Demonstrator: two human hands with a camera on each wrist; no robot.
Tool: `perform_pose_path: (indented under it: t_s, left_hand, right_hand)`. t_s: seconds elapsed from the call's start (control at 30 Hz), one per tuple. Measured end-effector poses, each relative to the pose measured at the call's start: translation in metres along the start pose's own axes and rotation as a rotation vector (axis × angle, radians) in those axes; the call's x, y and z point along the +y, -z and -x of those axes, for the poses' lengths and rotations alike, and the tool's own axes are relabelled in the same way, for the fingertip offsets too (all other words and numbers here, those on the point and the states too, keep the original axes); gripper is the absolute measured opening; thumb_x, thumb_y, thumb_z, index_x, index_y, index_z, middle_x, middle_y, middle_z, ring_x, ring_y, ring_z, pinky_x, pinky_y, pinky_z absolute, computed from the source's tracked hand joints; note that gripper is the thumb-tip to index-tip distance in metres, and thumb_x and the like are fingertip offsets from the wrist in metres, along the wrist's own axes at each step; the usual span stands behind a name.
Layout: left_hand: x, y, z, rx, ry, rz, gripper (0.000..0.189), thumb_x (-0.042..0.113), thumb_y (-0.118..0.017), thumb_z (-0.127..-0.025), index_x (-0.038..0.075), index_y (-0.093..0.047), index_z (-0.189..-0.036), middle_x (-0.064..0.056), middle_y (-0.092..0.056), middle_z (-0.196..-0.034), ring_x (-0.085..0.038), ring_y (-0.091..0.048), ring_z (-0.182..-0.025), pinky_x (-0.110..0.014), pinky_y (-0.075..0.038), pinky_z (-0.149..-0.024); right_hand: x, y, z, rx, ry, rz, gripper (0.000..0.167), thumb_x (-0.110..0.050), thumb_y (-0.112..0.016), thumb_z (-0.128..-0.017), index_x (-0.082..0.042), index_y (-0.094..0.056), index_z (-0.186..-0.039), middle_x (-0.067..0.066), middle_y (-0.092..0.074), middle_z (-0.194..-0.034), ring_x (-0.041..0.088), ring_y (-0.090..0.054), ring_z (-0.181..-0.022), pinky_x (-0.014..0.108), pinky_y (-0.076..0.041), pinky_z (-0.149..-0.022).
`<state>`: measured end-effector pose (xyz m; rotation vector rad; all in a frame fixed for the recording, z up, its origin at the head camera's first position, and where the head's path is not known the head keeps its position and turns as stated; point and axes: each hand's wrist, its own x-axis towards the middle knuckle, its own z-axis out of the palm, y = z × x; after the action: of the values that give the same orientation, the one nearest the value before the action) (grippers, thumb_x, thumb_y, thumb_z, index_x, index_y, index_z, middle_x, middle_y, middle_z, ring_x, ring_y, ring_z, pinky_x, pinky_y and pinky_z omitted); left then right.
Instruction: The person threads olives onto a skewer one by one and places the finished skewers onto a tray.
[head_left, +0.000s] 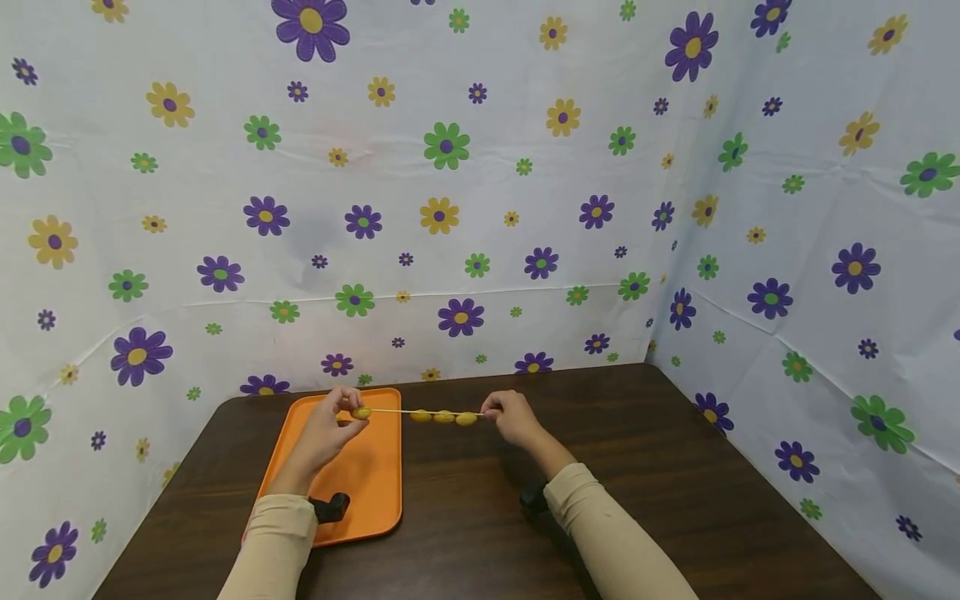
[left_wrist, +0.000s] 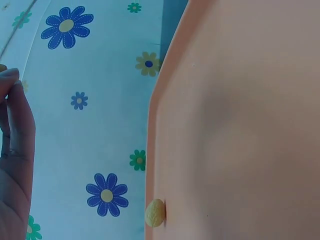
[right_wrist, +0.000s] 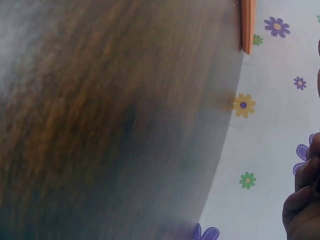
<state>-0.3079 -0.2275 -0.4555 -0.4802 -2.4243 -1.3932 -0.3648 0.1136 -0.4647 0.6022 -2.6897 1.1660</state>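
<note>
A thin, pale skewer (head_left: 393, 411) is held level between the hands, above the far part of the table. Three yellow oval pieces (head_left: 443, 417), olive-like in shape, sit in a row on its right half. My left hand (head_left: 326, 433) pinches another yellow oval piece (head_left: 362, 412) at the skewer's left end. With curled fingers my right hand (head_left: 513, 419) grips the right end, right beside the row. In the left wrist view a loose yellow piece (left_wrist: 155, 213) lies against the tray's rim.
An orange tray (head_left: 375, 500) lies on the dark wooden table (head_left: 465, 533), under my left hand and forearm. Flowered cloth (head_left: 480, 192) hangs behind the table and along its right side. A black wrist camera (head_left: 331, 508) sticks out from my left sleeve.
</note>
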Motion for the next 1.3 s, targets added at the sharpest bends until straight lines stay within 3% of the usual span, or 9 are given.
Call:
perform_pose_path:
  t_s: [0.47,0.63,0.83,0.97,1.1,1.3]
  left_hand:
    - [0.0040,-0.0065,0.0008,-0.024,-0.030,0.002,0.028,-0.005,-0.075,-0.088,0.006,-0.051,-0.098,-0.009,-0.059,-0.100,-0.028,-0.060,-0.097,-0.031,-0.058,-0.078]
    - [0.0037,-0.0068,0.0033,-0.003,0.048,0.069,0.033,0.002,-0.078,-0.088,0.004,-0.055,-0.111,-0.013,-0.061,-0.111,-0.030,-0.064,-0.105,-0.025,-0.057,-0.079]
    - [0.0004,-0.0075,0.0038,0.041,0.169,0.250,0.034,0.015,-0.076,-0.092,0.002,-0.058,-0.118,-0.019,-0.063,-0.122,-0.016,-0.064,-0.109,-0.021,-0.056,-0.086]
    - [-0.0022,-0.0074,0.0044,0.070,0.197,0.350,0.037,0.016,-0.076,-0.092,-0.002,-0.057,-0.118,-0.023,-0.062,-0.127,-0.011,-0.064,-0.105,-0.021,-0.055,-0.088]
    - [-0.0027,-0.0074,0.0052,0.086,0.195,0.370,0.037,0.013,-0.077,-0.091,-0.004,-0.057,-0.116,-0.018,-0.066,-0.122,-0.011,-0.066,-0.102,-0.023,-0.056,-0.087]
    - [0.0008,-0.0080,0.0079,0.137,0.233,0.313,0.034,0.020,-0.080,-0.089,0.001,-0.060,-0.109,-0.008,-0.071,-0.116,-0.017,-0.065,-0.107,-0.020,-0.055,-0.087]
  right_hand:
    - [-0.0049,0.0017,0.0023,0.003,0.037,0.026,0.014,0.007,-0.068,-0.092,-0.002,-0.072,-0.082,0.007,-0.069,-0.080,0.014,-0.054,-0.069,0.029,-0.050,-0.062]
    - [-0.0037,0.0011,0.0017,0.030,0.026,0.013,0.015,0.006,-0.067,-0.092,-0.005,-0.072,-0.083,0.004,-0.068,-0.082,0.015,-0.055,-0.072,0.031,-0.052,-0.065]
    - [-0.0031,0.0006,0.0028,0.040,0.021,0.001,0.014,0.006,-0.068,-0.092,-0.005,-0.071,-0.083,0.005,-0.068,-0.083,0.016,-0.055,-0.072,0.032,-0.051,-0.066]
    - [-0.0054,0.0007,0.0037,0.030,0.013,0.001,0.015,0.006,-0.068,-0.092,-0.005,-0.071,-0.083,0.005,-0.068,-0.083,0.016,-0.054,-0.072,0.032,-0.051,-0.066]
    - [-0.0073,0.0002,0.0038,0.033,0.003,0.006,0.015,0.006,-0.068,-0.092,-0.006,-0.071,-0.082,0.004,-0.068,-0.082,0.016,-0.053,-0.072,0.032,-0.051,-0.067]
    - [-0.0090,-0.0010,0.0040,0.033,0.009,0.027,0.015,0.005,-0.068,-0.093,-0.006,-0.072,-0.082,0.004,-0.068,-0.082,0.016,-0.054,-0.072,0.032,-0.052,-0.067]
